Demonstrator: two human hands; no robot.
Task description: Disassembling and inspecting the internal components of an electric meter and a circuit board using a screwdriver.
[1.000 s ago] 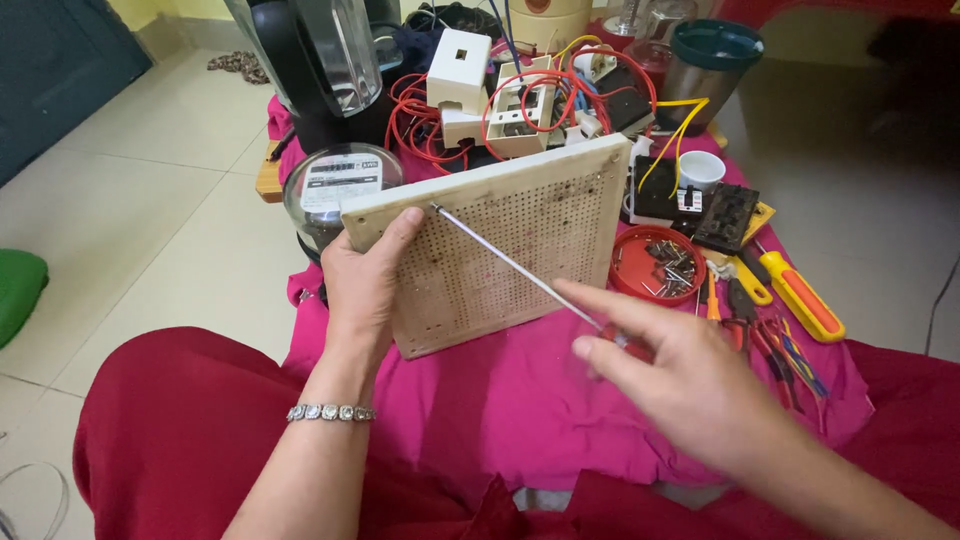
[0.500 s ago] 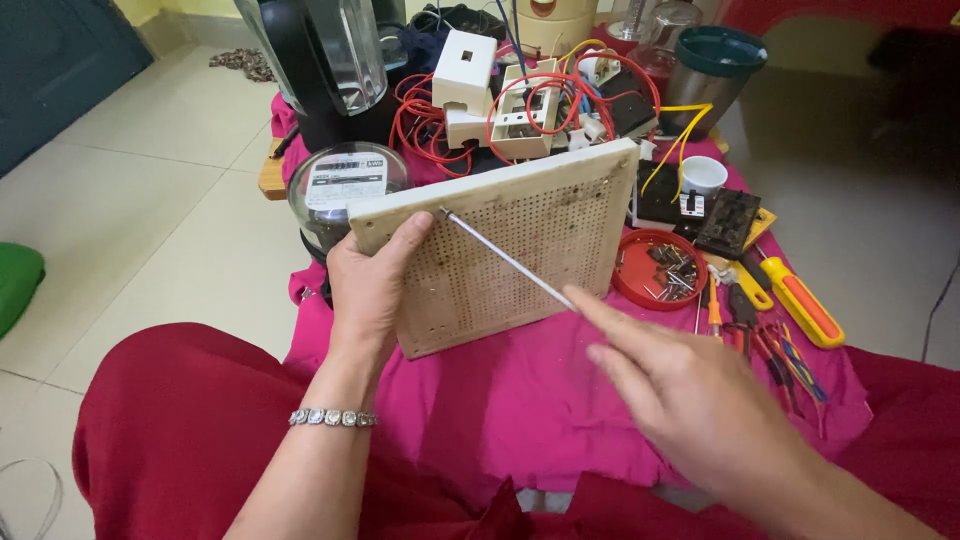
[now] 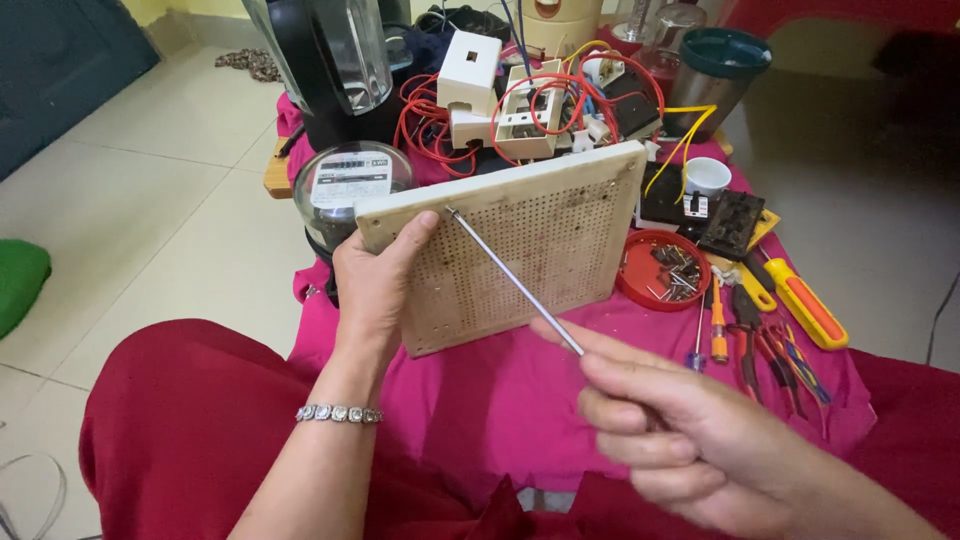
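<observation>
Behind the board (image 3: 520, 255) stand a meter (image 3: 345, 185), red wires (image 3: 440, 120) and a red lid (image 3: 662, 270) with screws; tools (image 3: 760, 320) lie right of it. The left hand (image 3: 378, 285) clamps the board's left edge, tilted upright on the pink cloth (image 3: 500, 390). The right hand (image 3: 680, 440) pinches a screwdriver (image 3: 515, 282), its tip touching the board's top corner.

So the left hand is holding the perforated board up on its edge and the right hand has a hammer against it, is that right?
Not quite. The right hand holds a thin metal rod, apparently a screwdriver shaft, not a hammer; its tip meets the top left corner of the perforated board. The left hand does hold the board up on its edge, as the head view shows.
</observation>
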